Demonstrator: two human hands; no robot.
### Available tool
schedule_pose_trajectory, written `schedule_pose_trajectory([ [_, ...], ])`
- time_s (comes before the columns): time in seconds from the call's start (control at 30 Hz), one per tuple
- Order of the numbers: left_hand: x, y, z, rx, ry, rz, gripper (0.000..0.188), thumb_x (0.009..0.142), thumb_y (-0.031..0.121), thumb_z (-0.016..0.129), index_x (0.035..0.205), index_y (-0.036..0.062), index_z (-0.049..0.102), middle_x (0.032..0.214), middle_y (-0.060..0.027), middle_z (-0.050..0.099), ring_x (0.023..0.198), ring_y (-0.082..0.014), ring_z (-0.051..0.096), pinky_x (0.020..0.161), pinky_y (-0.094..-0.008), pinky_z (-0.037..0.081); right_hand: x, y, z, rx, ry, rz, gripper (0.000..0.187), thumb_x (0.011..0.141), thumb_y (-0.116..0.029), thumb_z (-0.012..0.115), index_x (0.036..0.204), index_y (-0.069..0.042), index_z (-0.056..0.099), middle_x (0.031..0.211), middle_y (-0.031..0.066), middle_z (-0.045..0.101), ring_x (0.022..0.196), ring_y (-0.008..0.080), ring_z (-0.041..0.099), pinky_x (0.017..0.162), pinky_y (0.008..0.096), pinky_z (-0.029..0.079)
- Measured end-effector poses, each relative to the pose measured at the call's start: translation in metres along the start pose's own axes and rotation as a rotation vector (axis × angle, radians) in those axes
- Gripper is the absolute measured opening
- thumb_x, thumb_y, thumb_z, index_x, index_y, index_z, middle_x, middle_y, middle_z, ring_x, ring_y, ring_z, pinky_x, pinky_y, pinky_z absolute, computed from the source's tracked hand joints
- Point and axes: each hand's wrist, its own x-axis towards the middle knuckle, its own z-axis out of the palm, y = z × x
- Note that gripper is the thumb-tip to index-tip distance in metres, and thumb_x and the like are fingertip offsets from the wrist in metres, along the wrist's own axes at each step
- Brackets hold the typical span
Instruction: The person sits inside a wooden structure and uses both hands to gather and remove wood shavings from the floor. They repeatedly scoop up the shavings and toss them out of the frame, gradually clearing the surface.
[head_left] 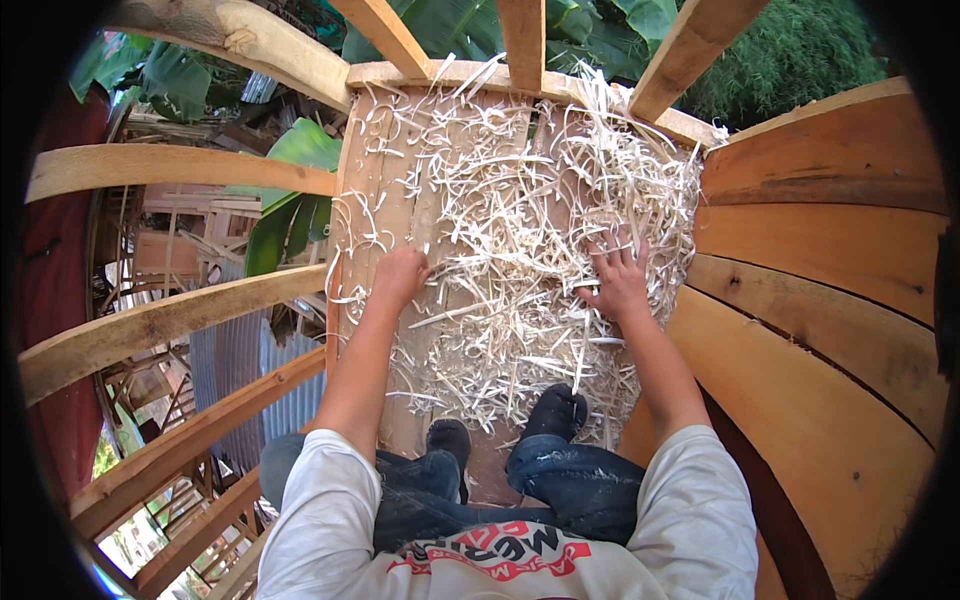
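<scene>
On the plank floor (398, 215), between the open slats (180, 312) at the left and the boarded wall (820, 235) at the right, pale wood shavings (505, 250) are lying in a loose tangle, thickening toward the right. The right hand (620, 283) is resting palm down among them, its grip spreading wide. The left hand (402, 275) is reaching to their thinner left side, its fingers bending under; I cannot tell whether that grip is pinching any strips. The step in hand is seemingly gathering or shifting the shavings. The next move is probably calling for the right fingers to be closing around a clump, or sweeping it along, without catching on the planks.
</scene>
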Motion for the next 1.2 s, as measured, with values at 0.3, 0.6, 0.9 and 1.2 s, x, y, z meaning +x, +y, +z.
schedule_pose_trajectory([
  [0.3, 0.006, 0.006, -0.035, -0.107, -0.052, 0.093, 0.026, 0.077, 0.024, 0.076, 0.096, 0.0091, 0.064, 0.093, -0.0112, 0.067, 0.090, -0.0320, 0.065, 0.078, -0.0430, 0.051, -0.002, 0.007, 0.002, 0.032, 0.016, 0.005, 0.086, 0.070, -0.059, 0.070, 0.143, -0.019, 0.048, 0.153, 0.0144, 0.038, 0.148, 0.0340, 0.020, 0.117, 0.0630, 0.002],
  [0.6, 0.014, -0.018, -0.022, -0.077, 0.031, 0.158, 0.011, 0.089, 0.019, 0.061, 0.094, 0.0094, 0.062, 0.087, -0.0151, 0.066, 0.082, -0.0366, 0.065, 0.070, -0.0480, 0.051, -0.004, 0.004, 0.001, -0.001, 0.050, -0.009, 0.084, 0.069, -0.058, 0.070, 0.141, -0.019, 0.050, 0.151, 0.0149, 0.040, 0.146, 0.0348, 0.024, 0.118, 0.0616, 0.003],
  [0.9, -0.038, -0.019, -0.207, 0.209, 0.272, 0.269, 0.007, 0.088, 0.009, 0.059, 0.093, 0.0063, 0.055, 0.080, -0.0132, 0.061, 0.077, -0.0344, 0.063, 0.063, -0.0444, 0.049, 0.002, -0.003, -0.007, -0.019, 0.013, -0.014, 0.081, 0.072, -0.056, 0.071, 0.142, -0.020, 0.050, 0.151, 0.0141, 0.041, 0.146, 0.0344, 0.024, 0.117, 0.0622, 0.004],
  [1.2, -0.205, 0.075, -0.229, -0.138, 0.247, -0.431, 0.011, 0.099, 0.010, 0.048, 0.106, 0.0021, 0.049, 0.076, -0.0198, 0.057, 0.070, -0.0423, 0.058, 0.062, -0.0459, 0.043, 0.021, -0.012, -0.030, 0.076, 0.054, -0.265, 0.041, 0.074, -0.035, 0.079, 0.106, -0.014, 0.064, 0.120, 0.0120, 0.065, 0.114, 0.0260, 0.062, 0.099, 0.0530, 0.044],
])
